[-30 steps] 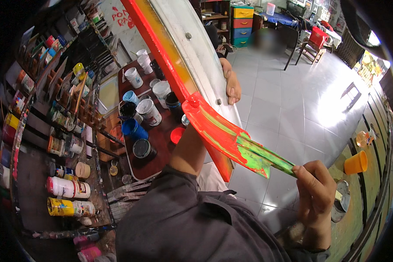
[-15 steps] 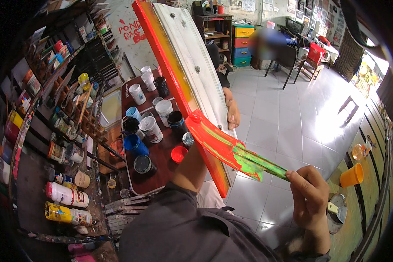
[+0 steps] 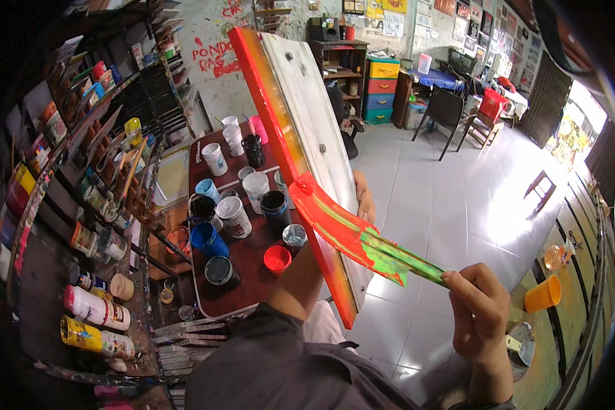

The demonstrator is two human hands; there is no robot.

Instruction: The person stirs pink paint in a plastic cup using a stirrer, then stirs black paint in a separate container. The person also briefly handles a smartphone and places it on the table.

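My left hand (image 3: 365,196) grips a long squeegee (image 3: 306,102) from its far side, its fingertips curled over the edge. The squeegee is held up at a slant; bolts stud its pale face, and wet red paint coats its orange blade edge. Between the thumb and fingers of my right hand (image 3: 482,311) is the thin end of a flat scraper (image 3: 352,236), smeared thickly with red and green paint. Its broad end lies against the red blade about halfway down. My left forearm passes behind the squeegee's lower part.
Left of the squeegee, a dark red table (image 3: 253,290) carries several paint pots, among them a red tub (image 3: 277,260) and a blue pot (image 3: 209,239). Cluttered paint shelves (image 3: 92,205) line the left. An orange cup (image 3: 543,294) stands on the slatted bench at right.
The squeegee has shifted slightly right and down in the picture as the whole view moved. The scraper stays against the red blade, and both hands keep their grips.
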